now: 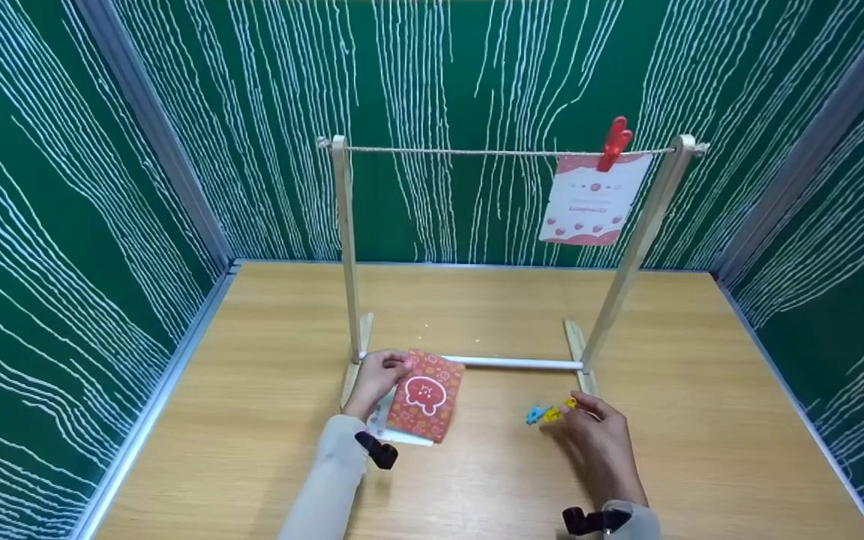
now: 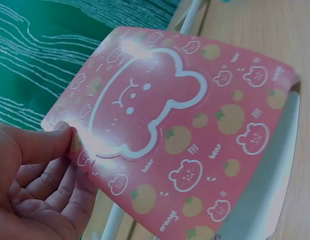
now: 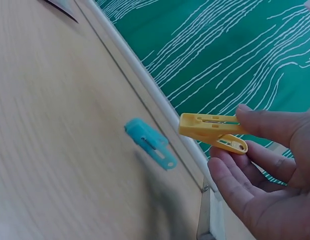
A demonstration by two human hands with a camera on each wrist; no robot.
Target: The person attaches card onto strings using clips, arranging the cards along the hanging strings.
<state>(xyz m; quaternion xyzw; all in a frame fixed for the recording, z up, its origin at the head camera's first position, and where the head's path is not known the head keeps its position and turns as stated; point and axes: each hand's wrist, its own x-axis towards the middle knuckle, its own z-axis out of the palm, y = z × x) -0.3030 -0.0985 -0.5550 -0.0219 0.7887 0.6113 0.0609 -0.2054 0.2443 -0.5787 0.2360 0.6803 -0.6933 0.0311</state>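
My left hand (image 1: 376, 379) pinches the edge of a pink card (image 1: 427, 395) printed with a white bear; the left wrist view shows the thumb (image 2: 42, 145) on top of the card (image 2: 184, 135) and the fingers beneath. My right hand (image 1: 598, 439) pinches a yellow clothespin (image 1: 552, 412), seen close in the right wrist view (image 3: 212, 131) between thumb and fingers. A blue clothespin (image 1: 534, 414) lies on the table just left of it (image 3: 151, 144). A wooden rack (image 1: 348, 247) with a string holds another pink card (image 1: 593, 199) under a red clothespin (image 1: 613, 142).
The rack's white bottom bar (image 1: 514, 363) and wooden feet stand just beyond both hands. More white cards (image 1: 394, 433) lie under the pink one. Green patterned walls (image 1: 64, 225) enclose the wooden table (image 1: 477, 480) on three sides.
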